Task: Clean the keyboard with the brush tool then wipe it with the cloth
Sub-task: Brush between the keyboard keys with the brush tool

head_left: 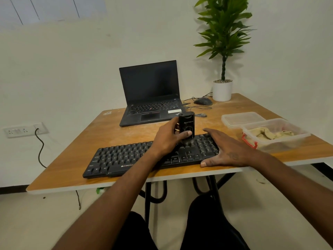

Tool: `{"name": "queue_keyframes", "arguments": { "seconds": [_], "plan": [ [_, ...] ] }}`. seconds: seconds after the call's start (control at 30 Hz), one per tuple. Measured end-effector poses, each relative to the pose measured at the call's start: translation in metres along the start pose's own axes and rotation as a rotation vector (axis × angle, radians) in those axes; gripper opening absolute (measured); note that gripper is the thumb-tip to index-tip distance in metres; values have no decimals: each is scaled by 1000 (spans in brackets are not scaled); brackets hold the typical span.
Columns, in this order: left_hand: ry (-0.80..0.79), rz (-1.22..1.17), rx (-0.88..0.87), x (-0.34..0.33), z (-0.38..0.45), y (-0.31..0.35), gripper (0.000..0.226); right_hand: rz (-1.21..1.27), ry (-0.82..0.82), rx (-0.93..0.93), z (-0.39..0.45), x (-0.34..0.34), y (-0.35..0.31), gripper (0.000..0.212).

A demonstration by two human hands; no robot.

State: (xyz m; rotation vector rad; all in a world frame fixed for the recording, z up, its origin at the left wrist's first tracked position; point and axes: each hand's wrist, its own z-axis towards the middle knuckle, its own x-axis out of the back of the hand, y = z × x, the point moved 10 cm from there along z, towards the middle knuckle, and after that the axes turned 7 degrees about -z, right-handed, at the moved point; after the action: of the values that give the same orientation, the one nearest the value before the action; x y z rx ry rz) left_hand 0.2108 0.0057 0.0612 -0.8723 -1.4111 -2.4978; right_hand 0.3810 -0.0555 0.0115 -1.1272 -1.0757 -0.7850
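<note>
Bare table left of laptop (containers crowding the right).

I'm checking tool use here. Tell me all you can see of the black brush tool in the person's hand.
The brush tool is a black, blocky, plastic-looking handheld piece with a rounded top, faint printed branding and an oval recess on its front. It stands roughly upright, its lower end down on the keys of the black keyboard near the right side. The left hand grips it, thumb pressed on the front. Its bristles are too dark to make out.
</note>
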Motion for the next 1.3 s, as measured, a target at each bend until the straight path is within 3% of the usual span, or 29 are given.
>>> {"name": "queue_keyframes", "arguments": {
  "seconds": [0.2, 0.5, 0.73, 0.93, 1.03, 1.3],
  "plan": [
    [4, 45, 22, -7, 19, 1, 60, 0, -1, -9, 1, 0, 2, 129],
    [-165, -70, -26, -20, -47, 29, 61, 28, 15, 15, 3, -1, 5, 130],
    [1, 21, 22, 4, -22, 20, 55, 5, 1, 0, 3, -2, 4, 130],
    [-111, -73, -19, -15, -49, 27, 59, -1, 3, 3, 2, 0, 3, 130],
    [-109, -159, -18, -9, -65, 25, 55, -1, 5, -4, 1, 0, 3, 130],
    [-43, -55, -69, 1, -64, 25, 53, 9, 1, -8, 1, -1, 3, 130]
  ]
}}
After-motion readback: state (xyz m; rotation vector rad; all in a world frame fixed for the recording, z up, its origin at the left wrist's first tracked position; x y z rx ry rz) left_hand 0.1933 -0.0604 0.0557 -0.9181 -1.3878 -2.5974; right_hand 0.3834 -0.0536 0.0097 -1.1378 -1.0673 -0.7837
